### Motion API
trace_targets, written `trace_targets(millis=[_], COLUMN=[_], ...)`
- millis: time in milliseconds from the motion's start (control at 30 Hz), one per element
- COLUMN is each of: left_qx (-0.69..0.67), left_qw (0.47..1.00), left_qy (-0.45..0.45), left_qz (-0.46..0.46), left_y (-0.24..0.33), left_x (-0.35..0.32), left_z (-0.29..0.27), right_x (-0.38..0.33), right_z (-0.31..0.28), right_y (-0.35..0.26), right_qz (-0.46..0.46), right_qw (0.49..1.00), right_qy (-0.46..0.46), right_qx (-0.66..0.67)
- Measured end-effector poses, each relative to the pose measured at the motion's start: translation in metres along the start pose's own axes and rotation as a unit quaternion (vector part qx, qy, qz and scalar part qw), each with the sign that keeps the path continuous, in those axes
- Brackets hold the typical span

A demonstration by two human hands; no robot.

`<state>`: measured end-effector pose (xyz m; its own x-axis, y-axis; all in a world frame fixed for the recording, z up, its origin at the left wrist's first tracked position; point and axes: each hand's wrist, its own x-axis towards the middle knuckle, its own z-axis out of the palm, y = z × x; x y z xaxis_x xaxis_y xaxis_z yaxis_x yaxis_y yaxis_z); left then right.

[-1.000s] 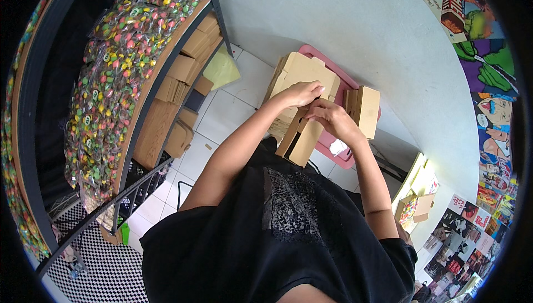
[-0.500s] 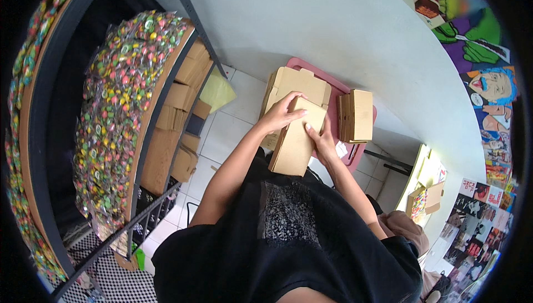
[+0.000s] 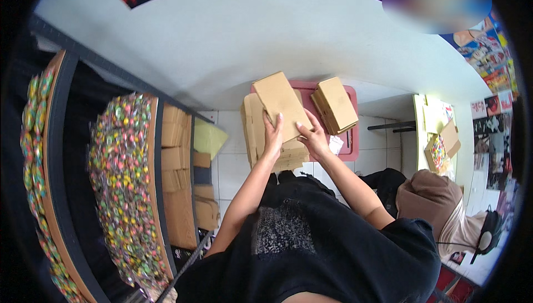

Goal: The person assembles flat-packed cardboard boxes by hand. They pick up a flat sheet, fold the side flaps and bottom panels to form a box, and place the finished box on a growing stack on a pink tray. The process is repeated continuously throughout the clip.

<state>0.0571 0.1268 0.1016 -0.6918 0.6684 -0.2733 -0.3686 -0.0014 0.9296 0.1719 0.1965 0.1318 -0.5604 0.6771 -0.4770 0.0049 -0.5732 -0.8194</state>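
Between my hands is a closed, long brown cardboard box (image 3: 280,100), tilted with its far end up and to the left. My left hand (image 3: 272,134) grips its left edge near the lower end, the thumb lying on top. My right hand (image 3: 314,135) holds the lower right corner, thumb on the upper face and fingers along the side. Beneath the held box, flat cardboard pieces (image 3: 252,131) are piled on a pink table (image 3: 348,150). A stack of similar cardboard boxes (image 3: 336,103) stands on the table to the right of my hands.
A dark-framed shelf on the left bears clear bags of colourful candies (image 3: 122,175) and folded cardboard (image 3: 176,164). At right, a person in a brown top (image 3: 427,197) sits by a desk holding an open box of candies (image 3: 438,150). A white wall (image 3: 222,42) rises behind the table.
The box has swung so its far end points up-left, and both hands have shifted toward its lower end. My view has turned, bringing the person at right further into sight.
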Motion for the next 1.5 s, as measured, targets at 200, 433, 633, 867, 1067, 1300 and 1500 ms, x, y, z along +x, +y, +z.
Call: trace_targets(millis=[200, 433, 633, 867, 1067, 1300, 1500], left_qx=[0.077, 0.232, 0.389, 0.490, 0.461, 0.440, 0.466], left_qw=[0.949, 0.949, 0.917, 0.868, 0.876, 0.891, 0.883], left_qy=[-0.241, -0.093, 0.048, 0.063, 0.068, 0.093, 0.058], left_qz=[-0.190, -0.193, -0.072, -0.050, -0.125, -0.068, -0.014], left_y=[-0.002, -0.084, -0.143, -0.130, -0.133, -0.109, -0.133], left_x=[0.003, 0.005, 0.019, 0.011, 0.014, 0.003, 0.001], left_z=[0.005, -0.059, -0.141, -0.137, -0.148, -0.130, -0.149], right_x=[0.030, 0.059, 0.061, 0.019, 0.022, 0.033, 0.032], right_z=[-0.143, -0.225, -0.208, -0.106, -0.088, -0.079, -0.073], right_y=[-0.023, -0.023, -0.013, 0.031, 0.126, 0.141, 0.143], right_qz=[-0.039, -0.069, -0.234, -0.428, -0.189, -0.137, -0.165], right_qw=[0.986, 0.965, 0.746, 0.693, 0.726, 0.734, 0.705], right_qy=[0.154, 0.238, 0.405, 0.034, -0.110, -0.124, -0.138], right_qx=[0.059, -0.089, -0.473, -0.579, -0.652, -0.654, -0.675])
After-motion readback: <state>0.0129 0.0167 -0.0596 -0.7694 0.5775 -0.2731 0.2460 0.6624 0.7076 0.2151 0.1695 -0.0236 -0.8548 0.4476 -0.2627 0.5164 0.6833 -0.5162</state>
